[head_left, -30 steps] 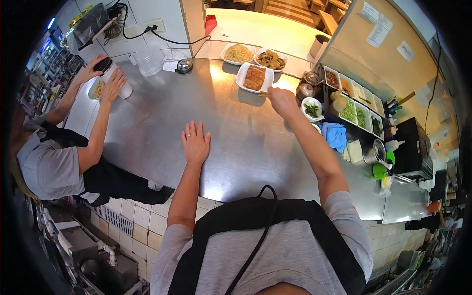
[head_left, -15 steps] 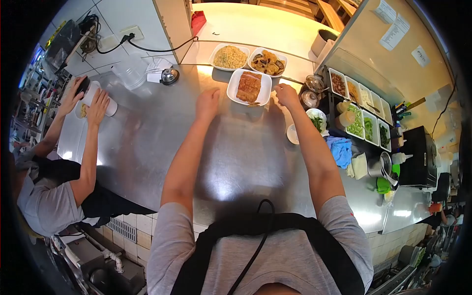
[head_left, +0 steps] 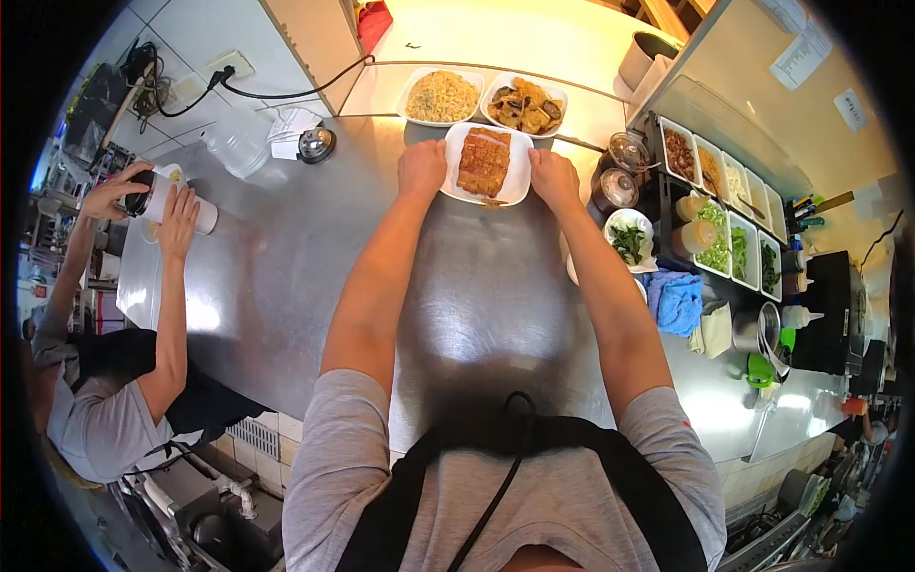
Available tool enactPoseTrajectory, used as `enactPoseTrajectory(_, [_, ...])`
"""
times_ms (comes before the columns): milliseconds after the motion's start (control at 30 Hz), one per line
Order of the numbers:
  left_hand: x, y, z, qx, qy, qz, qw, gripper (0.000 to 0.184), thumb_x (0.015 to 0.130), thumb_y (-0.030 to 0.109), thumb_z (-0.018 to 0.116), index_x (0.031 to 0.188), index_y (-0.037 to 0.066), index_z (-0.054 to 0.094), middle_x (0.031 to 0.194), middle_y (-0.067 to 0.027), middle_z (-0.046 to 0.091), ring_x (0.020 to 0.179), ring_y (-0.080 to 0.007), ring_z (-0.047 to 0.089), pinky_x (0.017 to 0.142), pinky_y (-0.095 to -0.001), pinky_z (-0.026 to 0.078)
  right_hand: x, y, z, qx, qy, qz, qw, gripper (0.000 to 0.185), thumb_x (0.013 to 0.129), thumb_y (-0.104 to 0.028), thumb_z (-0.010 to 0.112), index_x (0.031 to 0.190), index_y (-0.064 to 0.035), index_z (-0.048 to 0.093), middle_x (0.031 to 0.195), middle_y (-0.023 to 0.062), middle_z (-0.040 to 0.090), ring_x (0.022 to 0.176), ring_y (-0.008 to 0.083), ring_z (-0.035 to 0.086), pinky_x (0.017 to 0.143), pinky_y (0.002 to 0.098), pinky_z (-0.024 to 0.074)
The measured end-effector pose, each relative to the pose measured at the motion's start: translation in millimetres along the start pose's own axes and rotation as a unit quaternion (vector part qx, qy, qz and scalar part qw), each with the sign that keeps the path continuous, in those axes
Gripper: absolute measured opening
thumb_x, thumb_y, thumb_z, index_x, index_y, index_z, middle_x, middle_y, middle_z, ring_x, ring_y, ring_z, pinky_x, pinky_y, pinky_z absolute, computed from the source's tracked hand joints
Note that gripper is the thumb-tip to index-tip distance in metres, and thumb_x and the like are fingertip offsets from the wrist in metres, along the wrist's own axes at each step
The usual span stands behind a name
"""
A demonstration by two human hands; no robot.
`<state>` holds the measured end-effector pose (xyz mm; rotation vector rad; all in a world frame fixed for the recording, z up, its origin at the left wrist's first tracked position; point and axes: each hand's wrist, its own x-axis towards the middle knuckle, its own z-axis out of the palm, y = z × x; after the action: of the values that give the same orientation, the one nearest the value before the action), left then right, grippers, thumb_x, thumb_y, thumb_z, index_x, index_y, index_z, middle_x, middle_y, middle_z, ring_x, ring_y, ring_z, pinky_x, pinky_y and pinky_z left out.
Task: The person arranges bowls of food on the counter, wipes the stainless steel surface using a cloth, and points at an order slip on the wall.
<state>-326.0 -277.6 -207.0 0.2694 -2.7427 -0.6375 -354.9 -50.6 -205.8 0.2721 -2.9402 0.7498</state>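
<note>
With the left hand and right hand closed on opposite sides of the white dish at the far side of the bench, uneven lifting could slide the browned slab over its near rim.

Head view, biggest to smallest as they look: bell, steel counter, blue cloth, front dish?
1. steel counter
2. front dish
3. blue cloth
4. bell
</note>
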Motion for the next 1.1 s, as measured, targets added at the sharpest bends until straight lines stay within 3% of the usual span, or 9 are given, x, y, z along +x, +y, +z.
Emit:
enactPoseTrajectory(100, [1.5,-33.3,25.0,-0.231,0.039,-0.175,0.956,0.036,0.088,0.031,0.051,0.072,0.001,0.066,0.074,-0.0178,0.065,0.069,-0.0304,0.064,0.065,-0.0405,0.049,1.2,10.2,2.8,0.051,0.050,-0.007,0.997,0.044,0.093,-0.034,0.039,0.080,0.0001,0.064,0.083,0.0234,0.064,0.081,0.0406,0.062,0.077,0.0481,0.0477])
enactPoseTrajectory(167, [-17.0,-34.7,8.5,-0.253,0.080,-0.200,0.943,0.036,0.087,0.030,0.052,0.068,0.001,0.063,0.066,-0.0153,0.061,0.060,-0.0262,0.060,0.060,-0.0397,0.046,-3.4,11.3,-20.0,0.088,0.052,-0.001,0.995,0.044,0.092,-0.035,0.040,0.079,0.0005,0.064,0.083,0.0238,0.064,0.083,0.0419,0.060,0.075,0.0490,0.0458])
enactPoseTrajectory(267, [-52.0,-62.2,12.0,-0.326,0.099,-0.216,0.915,0.039,0.086,0.028,0.053,0.058,0.001,0.056,0.052,-0.0078,0.051,0.049,-0.0179,0.051,0.050,-0.0381,0.039,-53.7,-10.5,-107.3,0.258,0.061,0.095,0.959,0.038,0.088,-0.033,0.054,0.072,0.0022,0.056,0.066,0.0124,0.057,0.063,0.0197,0.055,0.062,0.0339,0.0439])
enactPoseTrajectory(333, [-93.9,-43.3,-11.1,-0.377,0.048,-0.260,0.887,0.038,0.087,0.026,0.054,0.058,0.003,0.056,0.049,-0.0030,0.045,0.049,-0.0135,0.048,0.046,-0.0354,0.036,-93.6,17.0,-142.0,0.279,0.119,0.042,0.952,0.037,0.089,-0.031,0.055,0.072,0.0020,0.054,0.062,0.0070,0.051,0.061,0.0109,0.046,0.058,0.0276,0.0401])
enactPoseTrajectory(500, [-144.3,-37.4,-39.2,-0.501,0.004,-0.245,0.830,0.026,0.092,0.023,0.054,0.074,0.005,0.055,0.058,-0.0007,0.051,0.048,-0.0079,0.048,0.040,-0.0223,0.036,-206.7,85.5,-210.8,0.238,0.171,0.162,0.942,0.032,0.092,-0.028,0.056,0.074,-0.0029,0.062,0.057,-0.0005,0.051,0.052,0.0038,0.044,0.046,0.0207,0.0338])
enactPoseTrajectory(567, [-139.5,-31.9,-27.7,-0.512,0.017,-0.205,0.834,0.022,0.093,0.023,0.054,0.087,0.003,0.058,0.067,-0.0030,0.056,0.054,-0.0084,0.052,0.043,-0.0218,0.042,-240.9,121.9,-215.8,0.167,0.189,0.172,0.952,0.014,0.089,-0.017,0.058,0.093,-0.0042,0.063,0.067,0.0021,0.056,0.055,0.0073,0.050,0.048,0.0235,0.0395])
enactPoseTrajectory(633, [-128.3,-24.9,-20.8,-0.530,-0.049,-0.185,0.826,0.021,0.091,0.023,0.057,0.098,0.003,0.057,0.075,-0.0025,0.056,0.057,-0.0105,0.055,0.049,-0.0233,0.049,-275.2,150.5,-215.9,0.162,0.206,0.163,0.951,0.028,0.084,-0.006,0.060,0.111,-0.0089,0.059,0.080,0.0041,0.060,0.059,0.0119,0.054,0.054,0.0266,0.0452])
enactPoseTrajectory(800, [-84.6,25.1,-9.7,-0.585,-0.082,-0.295,0.751,0.020,0.090,0.015,0.053,0.098,-0.003,0.057,0.078,-0.0080,0.058,0.061,-0.0195,0.059,0.054,-0.0280,0.052,-316.4,173.3,-210.9,0.018,0.176,0.200,0.964,0.012,0.083,-0.013,0.063,0.092,-0.0073,0.066,0.086,0.0139,0.063,0.073,0.0287,0.062,0.066,0.0364,0.0484])
enactPoseTrajectory(1100, [-99.8,-15.1,-6.4,-0.504,-0.066,-0.267,0.819,0.017,0.080,0.006,0.051,0.090,-0.007,0.058,0.078,-0.0142,0.063,0.061,-0.0205,0.062,0.052,-0.0291,0.053,-307.5,182.6,-194.3,0.040,0.220,0.135,0.965,0.014,0.082,-0.017,0.064,0.092,-0.0078,0.067,0.089,0.0145,0.063,0.081,0.0325,0.062,0.071,0.0390,0.0488])
